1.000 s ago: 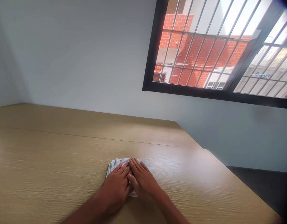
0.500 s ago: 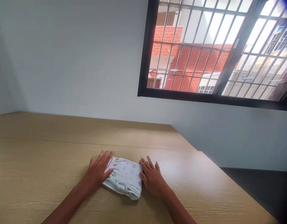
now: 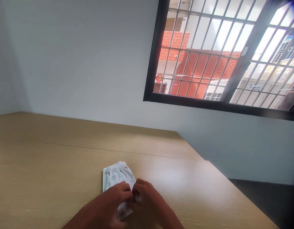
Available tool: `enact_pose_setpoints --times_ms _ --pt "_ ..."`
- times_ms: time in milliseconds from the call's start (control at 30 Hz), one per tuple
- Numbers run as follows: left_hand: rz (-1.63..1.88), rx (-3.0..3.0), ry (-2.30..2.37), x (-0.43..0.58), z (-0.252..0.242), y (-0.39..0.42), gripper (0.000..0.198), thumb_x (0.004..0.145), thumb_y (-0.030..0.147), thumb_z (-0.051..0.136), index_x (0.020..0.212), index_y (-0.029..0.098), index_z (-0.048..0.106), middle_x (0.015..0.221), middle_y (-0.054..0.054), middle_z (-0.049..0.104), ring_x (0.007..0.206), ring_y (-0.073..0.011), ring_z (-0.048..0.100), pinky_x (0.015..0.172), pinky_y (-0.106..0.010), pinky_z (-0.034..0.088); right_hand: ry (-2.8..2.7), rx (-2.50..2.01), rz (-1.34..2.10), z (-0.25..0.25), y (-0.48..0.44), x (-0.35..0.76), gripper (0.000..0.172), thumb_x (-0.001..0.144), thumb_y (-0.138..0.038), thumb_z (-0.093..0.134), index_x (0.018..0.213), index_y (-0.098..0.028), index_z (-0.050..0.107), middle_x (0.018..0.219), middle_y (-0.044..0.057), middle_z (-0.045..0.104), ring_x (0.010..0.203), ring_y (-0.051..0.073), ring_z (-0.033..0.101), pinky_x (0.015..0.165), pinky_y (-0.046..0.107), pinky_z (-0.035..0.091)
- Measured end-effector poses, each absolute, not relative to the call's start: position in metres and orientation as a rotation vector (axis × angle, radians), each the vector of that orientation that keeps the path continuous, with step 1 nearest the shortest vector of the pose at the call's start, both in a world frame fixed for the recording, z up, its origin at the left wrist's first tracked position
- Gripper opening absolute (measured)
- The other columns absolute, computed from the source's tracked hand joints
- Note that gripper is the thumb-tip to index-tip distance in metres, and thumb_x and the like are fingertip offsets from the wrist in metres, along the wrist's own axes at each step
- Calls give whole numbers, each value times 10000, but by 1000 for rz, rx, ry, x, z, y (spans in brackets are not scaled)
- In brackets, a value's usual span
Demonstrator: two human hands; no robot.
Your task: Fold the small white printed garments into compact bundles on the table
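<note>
Pale grey wall (image 3: 77, 63) with a black-barred window (image 3: 209, 54) onto red brick (image 3: 209, 68), above a wooden tabletop (image 3: 42, 136)

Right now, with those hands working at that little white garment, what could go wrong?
The left hand and right hand are bunched together on the white printed garment, so its near end might crumple unevenly. Its elastic waistband could pull the fabric askew, and the smooth wooden table may let it slide.
</note>
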State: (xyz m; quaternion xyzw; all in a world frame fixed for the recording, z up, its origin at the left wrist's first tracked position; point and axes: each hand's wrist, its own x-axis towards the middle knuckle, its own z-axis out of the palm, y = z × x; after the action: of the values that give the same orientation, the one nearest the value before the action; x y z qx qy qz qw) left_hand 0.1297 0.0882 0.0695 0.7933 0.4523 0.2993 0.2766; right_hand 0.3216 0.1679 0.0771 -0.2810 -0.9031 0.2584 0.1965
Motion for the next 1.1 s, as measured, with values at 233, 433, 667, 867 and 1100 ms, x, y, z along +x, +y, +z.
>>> enact_pose_setpoints --times_ms 233,433,667,867,1100 --pt "635 2182 1369 109 81 84 862 570 -162 508 1231 390 541 1168 53 502 1041 -201 531 910 -272 463 -2665 -616 590 80 169 323 382 604 14 928 719 -149 602 707 -55 550 615 150 511 553 229 326" --pt "543 2357 1433 84 56 82 916 690 -145 444 1433 380 343 1482 16 314 1353 -267 283 1147 -462 280 -2573 -394 359 69 172 318 537 503 -53 1041 850 -165 647 1074 47 579 969 252 547 813 288 428" --pt "783 2282 1397 80 65 93 501 728 -22 433 1091 281 600 1227 36 552 1066 -204 549 914 -285 430 -2620 -341 266 50 180 309 585 551 -107 1048 925 -163 602 1035 46 607 969 277 551 821 330 419" --pt "1136 1866 1421 84 68 104 260 922 372 506 1064 219 660 849 5 614 688 -204 521 605 -268 369 -2385 -477 724 61 181 313 84 835 -126 606 798 -178 552 831 -3 587 756 204 538 668 265 365" --pt "1064 1558 957 91 72 103 502 843 505 742 1155 156 560 975 -42 589 865 -248 523 698 -263 398 -2003 -681 1110 65 190 321 300 925 -439 498 793 -172 529 695 -13 474 615 179 409 532 242 318"
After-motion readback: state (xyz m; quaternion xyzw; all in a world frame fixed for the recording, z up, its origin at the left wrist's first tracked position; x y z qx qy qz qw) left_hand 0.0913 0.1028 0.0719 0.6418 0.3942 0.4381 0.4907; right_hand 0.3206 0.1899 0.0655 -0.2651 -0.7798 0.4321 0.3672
